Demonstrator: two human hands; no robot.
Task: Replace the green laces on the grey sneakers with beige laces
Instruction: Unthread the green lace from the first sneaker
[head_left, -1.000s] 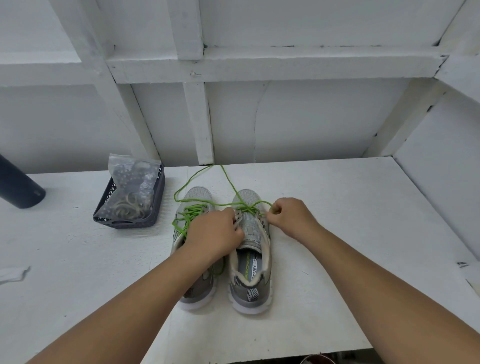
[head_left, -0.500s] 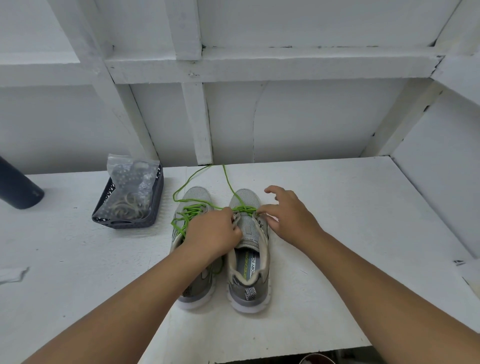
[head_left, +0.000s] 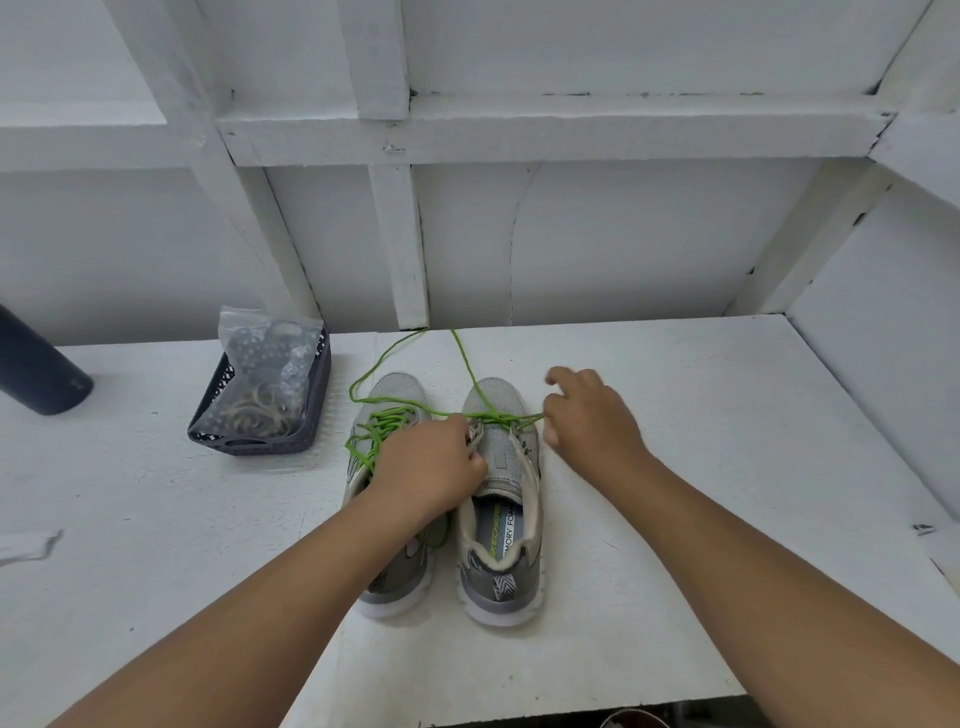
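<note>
On the insole of the right-hand grey sneaker (head_left: 500, 525) I can read "SKECHERS" in green lettering and, beside it in dark lettering, "MORY FOA", its start and end cut off; I see nothing else legible.

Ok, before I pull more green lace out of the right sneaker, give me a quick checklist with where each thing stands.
1. Left hand steadies right sneaker: ok.
2. Right hand pinches green lace: cannot tell, fingers blurred.
3. Lace out of upper eyelets: ok.
4. Lace fully out: not ok.
5. Left sneaker unlaced: not ok.
6. Beige laces in basket: ok, bagged.
</note>
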